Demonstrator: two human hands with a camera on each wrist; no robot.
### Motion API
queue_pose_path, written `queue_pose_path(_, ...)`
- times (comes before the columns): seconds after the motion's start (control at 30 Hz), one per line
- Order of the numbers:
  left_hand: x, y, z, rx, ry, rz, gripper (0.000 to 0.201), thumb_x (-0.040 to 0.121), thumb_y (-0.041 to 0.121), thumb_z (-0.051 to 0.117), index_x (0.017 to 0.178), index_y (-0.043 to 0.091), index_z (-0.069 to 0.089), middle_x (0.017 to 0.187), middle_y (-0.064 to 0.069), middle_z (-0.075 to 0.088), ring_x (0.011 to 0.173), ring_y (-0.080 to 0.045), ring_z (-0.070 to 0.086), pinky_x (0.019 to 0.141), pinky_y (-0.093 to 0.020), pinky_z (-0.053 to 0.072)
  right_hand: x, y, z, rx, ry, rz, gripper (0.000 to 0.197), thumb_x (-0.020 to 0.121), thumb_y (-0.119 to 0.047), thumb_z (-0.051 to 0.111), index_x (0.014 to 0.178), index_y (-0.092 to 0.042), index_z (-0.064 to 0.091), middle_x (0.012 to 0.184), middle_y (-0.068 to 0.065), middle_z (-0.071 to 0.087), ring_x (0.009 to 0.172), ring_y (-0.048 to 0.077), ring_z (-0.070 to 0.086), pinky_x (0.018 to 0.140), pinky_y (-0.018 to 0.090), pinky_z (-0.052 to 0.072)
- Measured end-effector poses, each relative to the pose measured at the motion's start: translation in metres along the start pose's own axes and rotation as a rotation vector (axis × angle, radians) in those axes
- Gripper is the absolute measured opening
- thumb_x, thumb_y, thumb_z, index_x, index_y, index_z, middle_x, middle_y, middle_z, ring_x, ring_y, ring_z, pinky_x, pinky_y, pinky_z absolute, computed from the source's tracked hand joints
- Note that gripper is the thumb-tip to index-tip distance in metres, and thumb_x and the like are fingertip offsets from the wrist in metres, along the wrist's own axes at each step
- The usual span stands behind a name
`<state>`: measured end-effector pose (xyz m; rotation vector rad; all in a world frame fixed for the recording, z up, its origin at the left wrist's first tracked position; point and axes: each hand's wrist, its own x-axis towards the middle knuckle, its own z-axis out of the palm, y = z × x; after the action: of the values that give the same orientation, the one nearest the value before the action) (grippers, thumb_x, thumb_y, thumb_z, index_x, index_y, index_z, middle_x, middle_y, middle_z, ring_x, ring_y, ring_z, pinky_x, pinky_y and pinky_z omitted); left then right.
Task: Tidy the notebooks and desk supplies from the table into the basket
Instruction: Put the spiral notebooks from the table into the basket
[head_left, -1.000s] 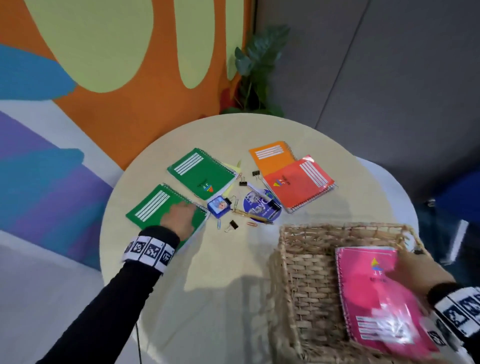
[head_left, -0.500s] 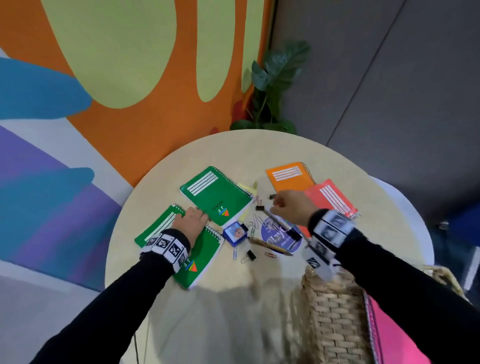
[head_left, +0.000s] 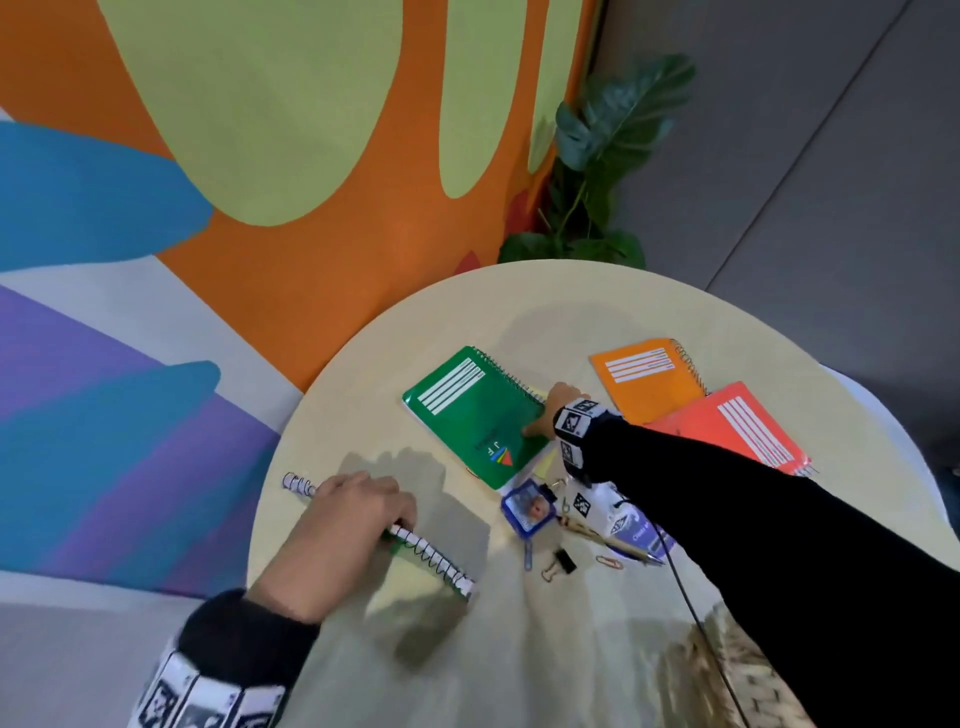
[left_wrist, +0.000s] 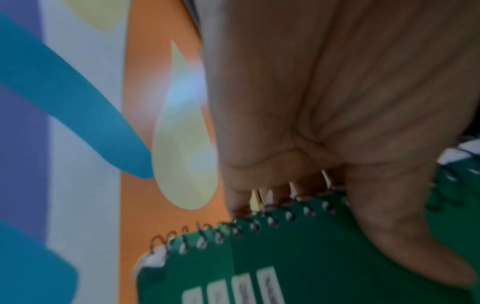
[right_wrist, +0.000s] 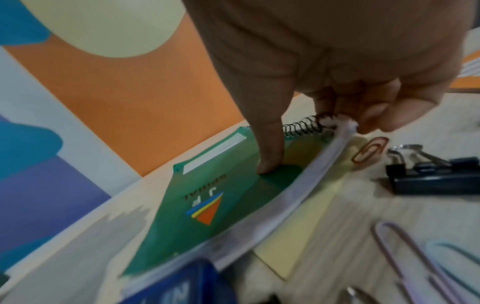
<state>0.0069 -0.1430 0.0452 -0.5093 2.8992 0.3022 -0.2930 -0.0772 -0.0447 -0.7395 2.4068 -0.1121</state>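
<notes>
My left hand grips the near green spiral notebook by its wire spine, holding it tilted up, edge-on above the round table. The left wrist view shows the thumb across that notebook's cover. My right hand pinches the far green notebook at its spiral corner. Its thumb presses the cover while the fingers curl under the pages. The orange notebook and red notebook lie flat beyond my right arm. The wicker basket shows at bottom right.
Small supplies lie between the notebooks: a blue tag, a pen, a black binder clip, paper clips and a purple card. A yellow sheet lies under the far green notebook. A potted plant stands behind the table.
My left hand has raised the near green notebook from flat to edge-on. My right hand left the basket, crossed the small supplies and took hold of the far green notebook.
</notes>
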Motion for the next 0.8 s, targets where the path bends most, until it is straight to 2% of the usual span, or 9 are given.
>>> queue_pose_path(0.07,-0.02,-0.001,0.004,-0.125,0.098,-0.033,0.066,0.04,-0.008,0.087,0.079,0.036,0.055,0.07,0.015,0.062,0.061,-0.014,0.058,0.053,-0.015,0.033,-0.001,-0.005,-0.005,0.016,-0.023,-0.013,0.03,0.08,-0.037,0.068,0.07,-0.015,0.052,0.085,0.01,0.054,0.075,0.025,0.052,0.066,0.029,0.04)
queue_pose_path(0.17,-0.043,0.015,0.005,-0.293,0.271,-0.124,0.061,0.061,-0.011,0.076,0.091,0.035,0.051,0.086,0.014,0.059,0.07,-0.02,0.058,0.057,-0.031,0.05,-0.011,-0.02,-0.015,0.109,-0.031,-0.093,0.031,0.089,-0.033,0.058,0.075,-0.009,0.047,0.087,0.011,0.052,0.077,0.026,0.054,0.067,0.032,0.048)
queue_pose_path(0.23,-0.055,0.026,0.01,-0.411,0.382,-0.196,0.052,0.075,-0.01,0.072,0.095,0.035,0.053,0.092,0.021,0.056,0.07,-0.011,0.058,0.057,-0.021,0.046,-0.032,-0.027,-0.03,0.266,0.028,-0.197,0.022,0.091,-0.025,0.055,0.087,-0.006,0.045,0.092,0.013,0.05,0.084,0.029,0.057,0.063,0.035,0.054)
queue_pose_path(0.33,-0.065,0.045,0.021,-0.577,0.455,-0.246,0.051,0.086,-0.003,0.068,0.096,0.044,0.051,0.097,0.039,0.055,0.081,0.01,0.055,0.069,0.001,0.041,-0.09,-0.023,-0.069,0.333,0.206,-0.328,0.021,0.093,-0.02,0.054,0.101,-0.001,0.049,0.092,0.011,0.05,0.078,0.025,0.051,0.046,0.025,0.039)
queue_pose_path(0.47,-0.067,0.079,0.035,-0.822,0.43,-0.368,0.072,0.093,0.006,0.063,0.084,0.074,0.042,0.083,0.0,0.068,0.074,-0.024,0.061,0.062,0.01,0.036,-0.186,0.027,-0.132,0.259,0.424,-0.506,0.025,0.084,-0.013,0.06,0.106,-0.004,0.052,0.092,0.007,0.055,0.085,0.029,0.054,0.066,0.032,0.036)
queue_pose_path(0.53,-0.066,0.095,0.042,-0.91,0.419,-0.356,0.067,0.096,0.009,0.06,0.088,0.073,0.043,0.085,-0.016,0.07,0.08,-0.037,0.065,0.062,-0.003,0.045,-0.237,0.064,-0.158,0.209,0.47,-0.554,0.024,0.077,-0.01,0.057,0.101,-0.01,0.054,0.09,0.007,0.062,0.087,0.029,0.061,0.073,0.036,0.045)
queue_pose_path(0.6,-0.064,0.107,0.047,-0.933,0.441,-0.334,0.05,0.099,0.01,0.056,0.105,0.06,0.051,0.088,-0.014,0.068,0.088,-0.038,0.067,0.071,-0.028,0.046,-0.291,0.099,-0.179,0.057,0.519,-0.531,0.025,0.078,-0.01,0.057,0.102,-0.017,0.059,0.093,0.004,0.066,0.085,0.023,0.061,0.078,0.036,0.047)
queue_pose_path(0.7,-0.055,0.121,0.049,-0.956,0.48,-0.34,0.031,0.099,0.012,0.057,0.126,0.027,0.05,0.094,-0.007,0.064,0.093,-0.035,0.066,0.079,-0.035,0.046,-0.349,0.141,-0.197,-0.224,0.45,-0.496,0.028,0.081,-0.008,0.063,0.104,-0.025,0.066,0.085,-0.004,0.068,0.075,0.006,0.055,0.075,0.027,0.043)
queue_pose_path(0.8,-0.053,0.144,0.042,-1.012,0.491,-0.281,0.027,0.096,0.022,0.055,0.112,0.043,0.052,0.098,-0.004,0.063,0.09,-0.027,0.06,0.08,-0.031,0.046,-0.365,0.176,-0.182,-0.445,0.153,-0.392,0.037,0.079,-0.005,0.063,0.1,-0.035,0.069,0.093,-0.008,0.073,0.084,0.014,0.063,0.08,0.029,0.048)
